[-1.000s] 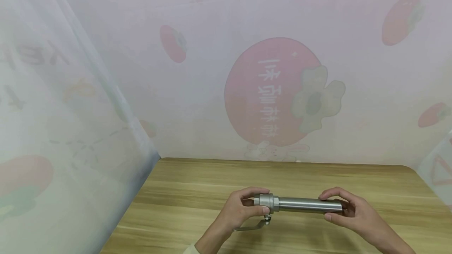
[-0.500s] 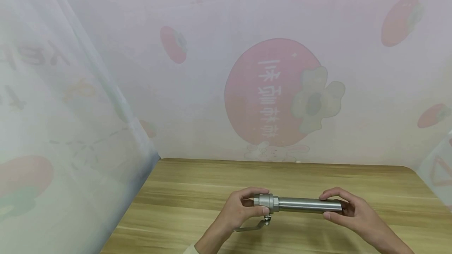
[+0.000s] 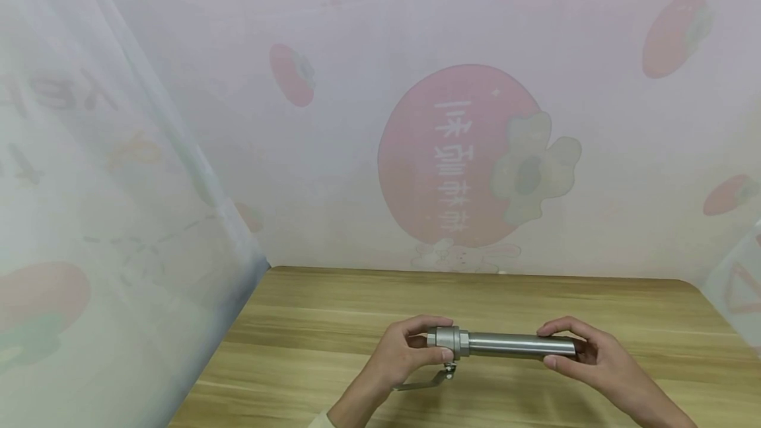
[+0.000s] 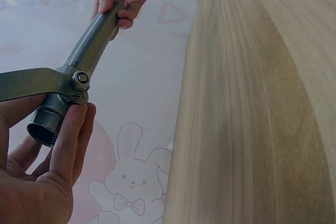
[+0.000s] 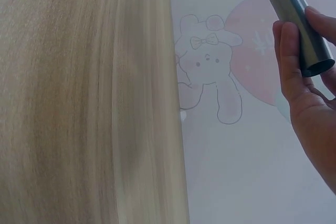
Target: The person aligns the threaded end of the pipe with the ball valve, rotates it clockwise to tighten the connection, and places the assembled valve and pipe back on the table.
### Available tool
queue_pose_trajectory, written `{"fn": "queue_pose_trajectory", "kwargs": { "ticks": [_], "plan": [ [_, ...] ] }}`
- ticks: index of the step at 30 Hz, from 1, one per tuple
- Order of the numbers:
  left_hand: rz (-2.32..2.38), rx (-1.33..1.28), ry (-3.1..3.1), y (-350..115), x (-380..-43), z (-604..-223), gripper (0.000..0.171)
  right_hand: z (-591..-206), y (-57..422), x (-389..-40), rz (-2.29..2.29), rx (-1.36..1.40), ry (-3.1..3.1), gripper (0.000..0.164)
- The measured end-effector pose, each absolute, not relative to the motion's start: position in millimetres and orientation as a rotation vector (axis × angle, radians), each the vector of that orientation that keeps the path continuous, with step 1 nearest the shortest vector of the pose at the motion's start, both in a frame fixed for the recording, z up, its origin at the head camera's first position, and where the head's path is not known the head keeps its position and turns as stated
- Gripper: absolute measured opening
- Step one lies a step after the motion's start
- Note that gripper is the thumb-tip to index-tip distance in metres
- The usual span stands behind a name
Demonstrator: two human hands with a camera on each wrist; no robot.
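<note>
Held level above the table, a steel ball valve joins a straight metal pipe at a threaded end. My left hand grips the valve body between thumb and fingers. The valve's lever handle hangs on the near side, pointing left; the left wrist view shows the lever and its nut close up, with the valve's open end facing the palm. My right hand pinches the pipe's far right end, thumb in front and fingers behind. In the right wrist view the pipe's hollow end shows.
A wood-grain table lies below both hands. Behind it hangs a pale printed curtain with persimmon and rabbit drawings. Another curtain panel closes off the left side.
</note>
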State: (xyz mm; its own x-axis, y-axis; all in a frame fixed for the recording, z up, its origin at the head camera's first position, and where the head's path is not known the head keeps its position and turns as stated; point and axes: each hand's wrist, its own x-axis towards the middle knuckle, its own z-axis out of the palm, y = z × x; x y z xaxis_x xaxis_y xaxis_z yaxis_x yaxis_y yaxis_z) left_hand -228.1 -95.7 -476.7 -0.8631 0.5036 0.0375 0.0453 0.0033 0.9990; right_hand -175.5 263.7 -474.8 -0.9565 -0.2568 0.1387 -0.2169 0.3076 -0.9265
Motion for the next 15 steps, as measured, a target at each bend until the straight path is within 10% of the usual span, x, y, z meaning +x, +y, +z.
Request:
{"fn": "queue_pose_trajectory", "kwargs": {
  "ticks": [15],
  "plan": [
    [1.919,0.574,1.963,-96.4,-228.1,-477.3,0.044,-471.6,265.4,-176.4,-1.733,-0.355,2.482,0.034]
  ]
}}
